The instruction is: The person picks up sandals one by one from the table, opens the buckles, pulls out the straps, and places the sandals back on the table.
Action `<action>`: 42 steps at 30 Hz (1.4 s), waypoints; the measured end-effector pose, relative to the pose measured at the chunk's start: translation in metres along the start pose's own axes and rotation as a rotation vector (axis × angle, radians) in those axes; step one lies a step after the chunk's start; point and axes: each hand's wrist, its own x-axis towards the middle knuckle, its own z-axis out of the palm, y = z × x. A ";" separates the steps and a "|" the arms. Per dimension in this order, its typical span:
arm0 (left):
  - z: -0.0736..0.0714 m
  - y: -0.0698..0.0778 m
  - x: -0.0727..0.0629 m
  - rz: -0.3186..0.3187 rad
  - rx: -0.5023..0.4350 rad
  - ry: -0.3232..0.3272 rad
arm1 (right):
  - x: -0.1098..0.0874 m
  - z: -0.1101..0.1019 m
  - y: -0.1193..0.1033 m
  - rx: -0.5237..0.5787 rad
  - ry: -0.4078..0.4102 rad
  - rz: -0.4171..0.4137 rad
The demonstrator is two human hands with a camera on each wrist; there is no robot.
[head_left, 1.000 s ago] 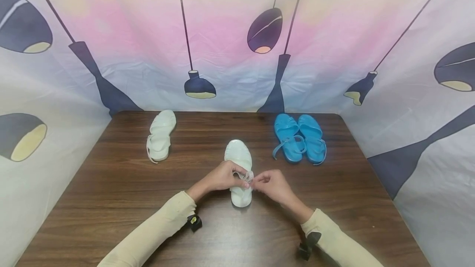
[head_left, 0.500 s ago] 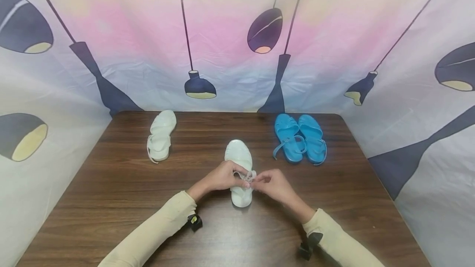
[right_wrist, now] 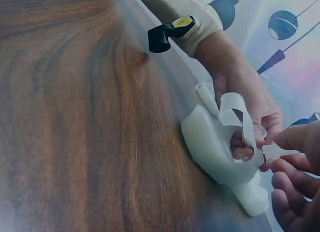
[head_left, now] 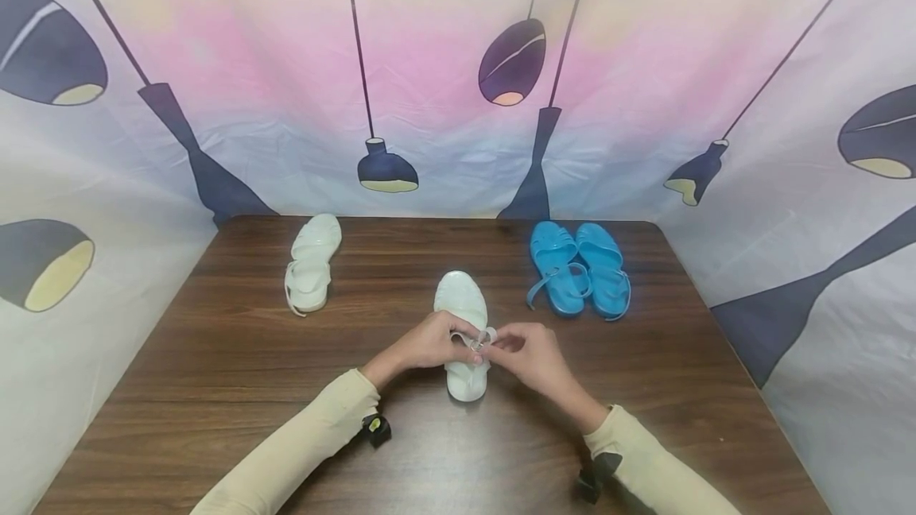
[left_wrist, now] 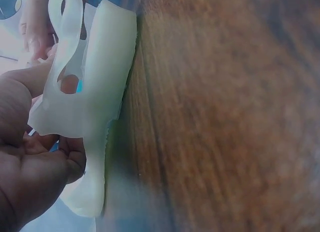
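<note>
A white jelly sandal [head_left: 459,296] lies sole down at the middle of the table, toe pointing away. My left hand [head_left: 425,340] reaches over it from the left, pinching the ankle strap beside the buckle between thumb and fingers. From the other side, my right hand [head_left: 533,352] pinches the strap at the buckle with thumb and forefinger. A small metal buckle [right_wrist: 263,156] shows between the two hands in the right wrist view, and the strap [right_wrist: 234,103] loops above the heel. Fingers hide the strap's tip, so how far it is through the buckle cannot be seen.
A second white sandal [head_left: 315,261] lies at the back left of the wooden table [head_left: 286,427]. Two blue sandals [head_left: 553,241] stand side by side at the back right. A cloth with printed lamps [head_left: 386,165] hangs behind and along both sides.
My right fingertips have shifted slightly in at the buckle, and the strap's small loop has moved a little to the right. My left hand and the sandal have stayed in place.
</note>
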 end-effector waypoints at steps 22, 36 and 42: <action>-0.002 0.000 0.003 0.024 -0.061 -0.034 | 0.006 -0.002 -0.016 -0.100 0.062 -0.086; -0.001 -0.001 0.001 0.020 -0.042 -0.020 | 0.006 -0.017 -0.027 -0.132 0.125 -0.187; -0.002 -0.002 0.002 0.014 -0.029 -0.018 | 0.002 -0.024 -0.022 -0.147 0.069 -0.093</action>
